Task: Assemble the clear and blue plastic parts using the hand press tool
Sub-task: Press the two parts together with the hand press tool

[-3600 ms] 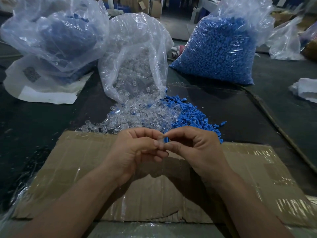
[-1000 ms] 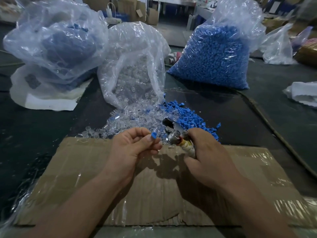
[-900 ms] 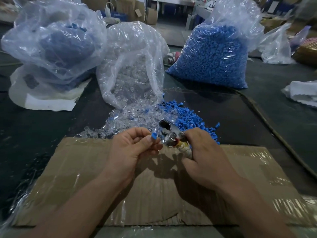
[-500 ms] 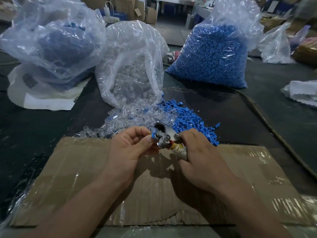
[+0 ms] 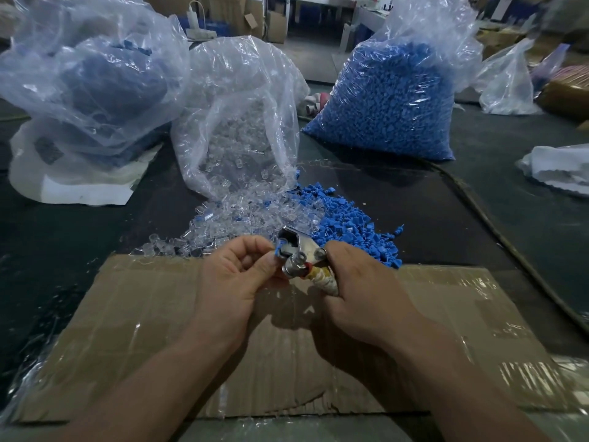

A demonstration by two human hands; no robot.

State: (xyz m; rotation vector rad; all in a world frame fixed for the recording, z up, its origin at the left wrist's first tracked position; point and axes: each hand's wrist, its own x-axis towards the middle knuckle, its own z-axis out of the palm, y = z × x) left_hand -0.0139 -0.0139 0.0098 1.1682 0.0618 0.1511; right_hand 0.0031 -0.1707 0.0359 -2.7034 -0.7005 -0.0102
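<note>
— Where's the blue part [image 5: 276, 250]?

— Pinched in the left hand [image 5: 237, 279], its tip touching the mouth of the hand press tool [image 5: 298, 252].

— And the tool?

— The right hand [image 5: 357, 290] has its grip clenched round the wrapped handle, head pointing left toward the part. I'd judge seating comes next.

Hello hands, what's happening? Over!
Left hand pinching blue part at press tool mouth. Right hand gripping tool handle. Nothing in the way.
</note>
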